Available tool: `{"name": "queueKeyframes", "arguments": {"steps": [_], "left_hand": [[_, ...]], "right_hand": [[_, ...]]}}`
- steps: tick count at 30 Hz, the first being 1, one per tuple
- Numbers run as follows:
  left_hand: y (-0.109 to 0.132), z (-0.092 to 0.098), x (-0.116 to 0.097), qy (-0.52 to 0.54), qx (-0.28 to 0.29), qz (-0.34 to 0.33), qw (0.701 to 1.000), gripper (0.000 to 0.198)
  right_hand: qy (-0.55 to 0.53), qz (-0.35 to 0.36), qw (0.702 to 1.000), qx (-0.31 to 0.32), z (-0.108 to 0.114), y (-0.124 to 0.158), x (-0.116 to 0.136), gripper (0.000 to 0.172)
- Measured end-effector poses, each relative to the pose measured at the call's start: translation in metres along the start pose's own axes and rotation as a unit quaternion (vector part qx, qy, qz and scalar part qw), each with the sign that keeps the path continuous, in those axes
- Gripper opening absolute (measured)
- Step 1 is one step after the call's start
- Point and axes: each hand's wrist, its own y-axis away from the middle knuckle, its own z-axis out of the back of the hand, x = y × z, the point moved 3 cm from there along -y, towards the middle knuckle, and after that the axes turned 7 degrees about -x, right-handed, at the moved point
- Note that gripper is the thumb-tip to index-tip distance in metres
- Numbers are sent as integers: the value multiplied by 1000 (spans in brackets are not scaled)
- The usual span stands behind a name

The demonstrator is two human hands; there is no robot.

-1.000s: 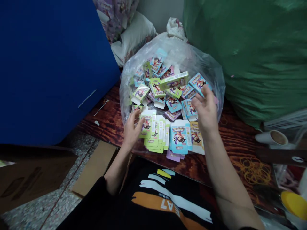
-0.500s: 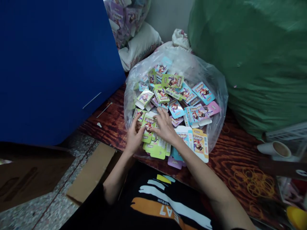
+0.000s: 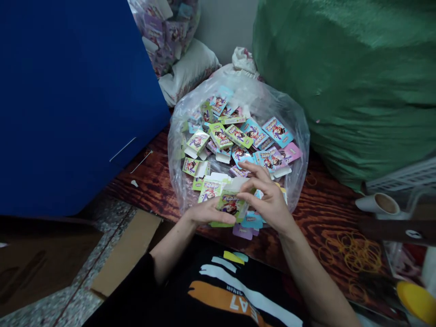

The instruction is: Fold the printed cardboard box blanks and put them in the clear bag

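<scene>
A green printed carton (image 3: 230, 204) with a raised white inner flap is held between both hands, near the front of a clear plastic bag (image 3: 299, 136). My left hand (image 3: 208, 212) closes on its lower left side, thumb across the front. My right hand (image 3: 267, 198) pinches its right edge with thumb and fingers. Just behind it lies another green carton (image 3: 208, 188), with flat blue (image 3: 252, 220) and purple (image 3: 242, 230) cartons below my right hand. Small printed boxes in green, blue and purple, such as this blue box (image 3: 277, 131), are heaped in the bag.
A large blue panel (image 3: 75, 104) stands at left, a bulky green sack (image 3: 350, 81) at right. On the dark wooden tabletop (image 3: 309, 227) lie yellow rubber bands (image 3: 359, 252), near a tilted cup (image 3: 378, 204). Behind are a white sack (image 3: 190, 68) and another filled bag (image 3: 166, 32).
Both hands have lifted a green carton from the front pile and brought it nearer my body. Another green box now lies tilted on the heap. The view has shifted slightly.
</scene>
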Motion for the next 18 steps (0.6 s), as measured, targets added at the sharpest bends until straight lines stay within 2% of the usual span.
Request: {"name": "queueKeyframes", "arguments": {"steps": [3, 6, 9, 11, 15, 18], "left_hand": [[-7, -11, 7, 35, 18, 31, 999, 59], [-12, -16, 9, -6, -43, 52, 998, 48], [-15, -14, 5, 20, -149, 41, 988, 50], [-16, -13, 5, 62, -194, 29, 979, 55], [-20, -12, 13, 100, -215, 15, 971, 66], [-22, -11, 20, 86, -228, 11, 970, 68]], "right_hand": [[-25, 3, 999, 40, 6, 4, 6, 34], [-75, -36, 996, 37, 10, 10, -5, 49], [-156, -116, 980, -47, 11, 21, -25, 43], [-182, -152, 969, -73, 7, 29, -34, 39], [-158, -178, 970, -44, -3, 38, -35, 30], [-103, -164, 978, -79, -1, 37, -34, 17]]}}
